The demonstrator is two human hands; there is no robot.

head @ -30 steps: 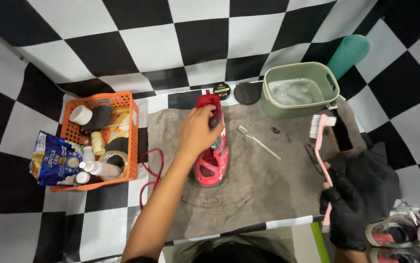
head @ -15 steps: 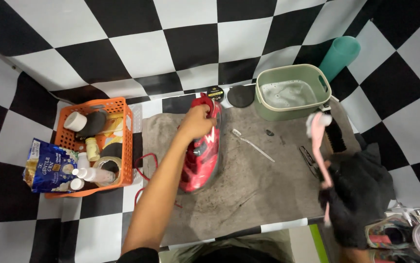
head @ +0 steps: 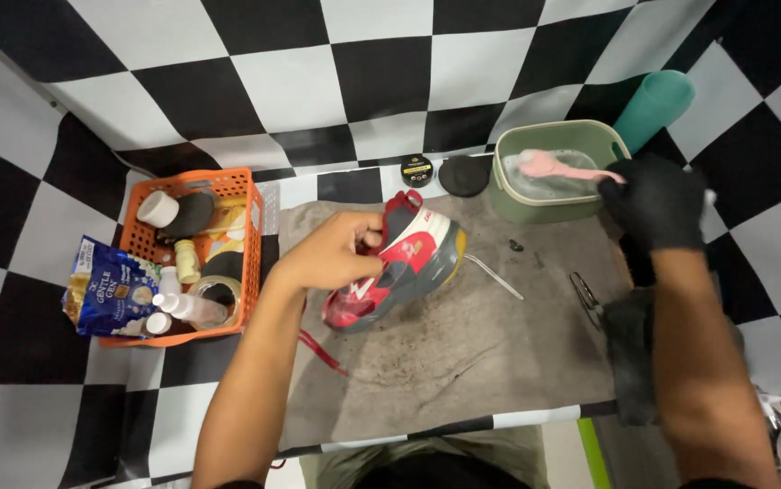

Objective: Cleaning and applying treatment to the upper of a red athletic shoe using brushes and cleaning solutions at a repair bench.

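Shoe, red, grey and white, lies tilted on its side near the middle of the grey work mat, toe toward the person. Left hand, bare, is closed on the shoe's collar and tongue area, fingers curled around the upper edge, propping it up off the mat. A red lace trails from the shoe across the mat's left edge.

Right hand, in a black glove, grips the handle of a pink brush; the brush head sits inside the green basin, in soapy water.

Step in hand, as judged: wetting the brush while the shoe is held ready. The next move would call for a steady hold on the shoe and a controlled carry of the dripping brush.

Outward: an orange basket of bottles and jars stands left of the mat, scissors lie near the right forearm, and a small black tin rests behind the shoe.
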